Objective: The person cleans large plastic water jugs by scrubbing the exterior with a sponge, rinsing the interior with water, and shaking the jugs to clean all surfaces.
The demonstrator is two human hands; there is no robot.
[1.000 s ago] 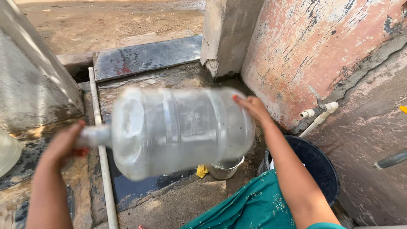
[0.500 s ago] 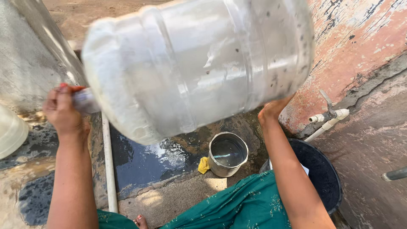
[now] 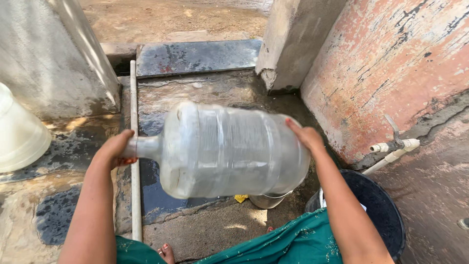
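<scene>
Above the wet stone floor (image 3: 195,58), a large clear plastic water jug (image 3: 229,149) lies horizontal in mid-air, neck to the left, base to the right. Half a second ago it was raised close to the camera and tilted; it now sits lower and level again, much as it did a second ago, so the motion reads as a back-and-forth swing, consistent with shaking or rinsing. The jug wall looks misted; no standing water can be made out inside.

The left hand (image 3: 116,149) is closed around the narrow neck, apparently covering the mouth. The right hand (image 3: 304,135) lies flat and spread against the base, pressing rather than clasping; the jug is held between the two.

Directly below the base stands a small steel pot (image 3: 266,200), now mostly hidden by the jug, with a yellow scrap (image 3: 241,198) beside it. A black bucket (image 3: 386,215) stands to the right, under a white tap (image 3: 398,144) on the pink wall (image 3: 391,58). A white pipe (image 3: 134,156) runs along the floor below the left hand. A pale upturned tub (image 3: 19,134) rests at far left.
</scene>
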